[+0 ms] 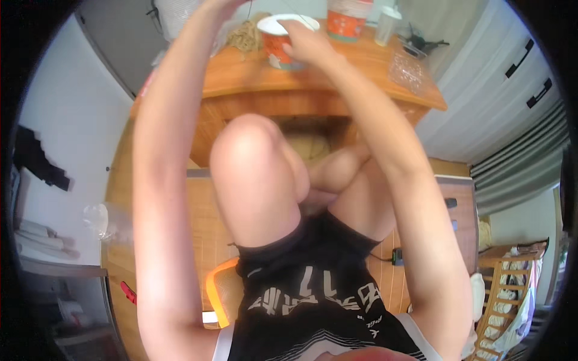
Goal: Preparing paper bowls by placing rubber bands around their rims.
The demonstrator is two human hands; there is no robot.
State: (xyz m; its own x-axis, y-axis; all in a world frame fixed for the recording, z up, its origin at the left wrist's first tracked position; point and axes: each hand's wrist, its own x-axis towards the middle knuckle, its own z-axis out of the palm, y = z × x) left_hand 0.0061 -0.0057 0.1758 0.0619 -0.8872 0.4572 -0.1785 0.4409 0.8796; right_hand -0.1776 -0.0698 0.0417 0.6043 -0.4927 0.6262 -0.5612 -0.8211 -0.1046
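An orange paper tub [278, 51] with a white rim and pale inside stands open on the wooden desk. My right hand [308, 43] is at its right side, fingers over the rim and thumb against the outer wall. Beyond the left part of the desk, my left hand [227, 2] is raised and mostly cut off by the upper edge, so its fingers are hidden. Thin dark lines, like thread, show faintly above the tub between the two hands. Close to the tub's left side lies a tangled heap of tan cord [245, 36].
A second orange tub [347, 21] stands behind to the right, beside a clear cup [387, 27]. A clear plastic tray [406, 73] lies near the right end of the desk [367, 75]. My bent knees [250, 144] are at its front edge.
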